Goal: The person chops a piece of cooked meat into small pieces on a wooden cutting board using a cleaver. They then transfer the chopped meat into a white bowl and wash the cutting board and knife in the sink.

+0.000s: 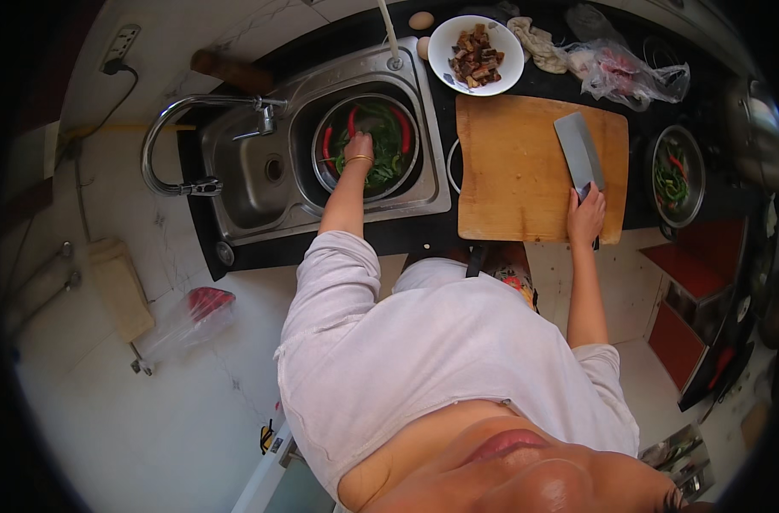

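My left hand (359,149) reaches into a round metal basin (317,168) sitting in the right bowl of the steel sink. Red chili peppers (399,128), green peppers and leafy greens (386,168) lie in the basin around it. The fingertips are hidden, so whether they grip anything is unclear. My right hand (587,215) holds a cleaver (579,151) by its handle. Its broad blade rests flat along the right side of a wooden cutting board (518,170), pointing away from me. Above the board stands a white bowl (442,67) of chopped brown meat pieces (478,58).
A chrome faucet (165,138) arches over the left sink bowl (245,183). Two eggs (421,20) lie beside the white bowl. A cloth (536,45) and a plastic bag (627,70) are at the back right. A metal bowl (698,176) of cut peppers sits right of the board.
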A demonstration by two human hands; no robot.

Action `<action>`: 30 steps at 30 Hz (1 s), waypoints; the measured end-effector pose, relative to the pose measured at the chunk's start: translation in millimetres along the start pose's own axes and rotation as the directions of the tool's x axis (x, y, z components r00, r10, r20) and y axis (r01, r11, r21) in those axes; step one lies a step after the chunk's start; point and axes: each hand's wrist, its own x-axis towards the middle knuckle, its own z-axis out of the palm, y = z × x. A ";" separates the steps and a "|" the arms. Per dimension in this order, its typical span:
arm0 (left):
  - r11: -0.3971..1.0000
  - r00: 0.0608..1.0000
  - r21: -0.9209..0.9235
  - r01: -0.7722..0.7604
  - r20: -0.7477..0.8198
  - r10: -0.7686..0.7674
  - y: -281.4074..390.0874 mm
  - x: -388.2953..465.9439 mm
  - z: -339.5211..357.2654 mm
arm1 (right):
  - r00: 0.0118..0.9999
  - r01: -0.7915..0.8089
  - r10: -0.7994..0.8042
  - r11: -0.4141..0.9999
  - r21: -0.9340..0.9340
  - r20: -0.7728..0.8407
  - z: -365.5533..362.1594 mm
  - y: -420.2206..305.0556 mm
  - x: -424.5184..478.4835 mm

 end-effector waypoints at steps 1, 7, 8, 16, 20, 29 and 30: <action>0.999 0.997 0.032 0.026 0.078 -0.028 -7.9 10.0 3.1 | 1.000 0.012 -0.012 1.000 0.002 -0.007 -0.4 0.6 -1.7; 0.993 0.977 -0.115 -0.033 -0.211 0.008 -5.1 -2.9 -33.6 | 0.998 -0.055 0.055 0.998 -0.025 0.001 -3.6 -3.5 2.0; 0.975 0.959 -0.034 -0.218 -0.194 0.208 -14.1 -3.7 -35.9 | 0.998 -0.068 0.068 0.996 -0.050 0.001 -6.0 -7.6 5.0; 0.729 0.906 -0.589 -0.348 -0.412 0.099 54.2 -11.4 -111.3 | 0.968 0.212 -0.252 0.821 0.531 0.002 -12.9 -60.9 -5.4; 0.386 0.951 -0.870 -0.307 -0.270 0.147 125.9 8.5 -130.8 | 0.993 0.103 -0.115 0.795 0.598 -0.020 -6.9 -81.4 -4.9; 0.713 0.834 -0.579 -0.395 -0.551 0.014 208.5 39.8 -116.8 | 0.998 0.057 -0.027 0.842 0.537 -0.064 -12.1 -75.3 -4.2; 0.712 0.869 -0.667 -0.219 -0.465 -0.168 200.2 43.8 -95.2 | 0.998 0.059 -0.034 0.833 0.550 -0.055 -13.0 -75.9 -5.7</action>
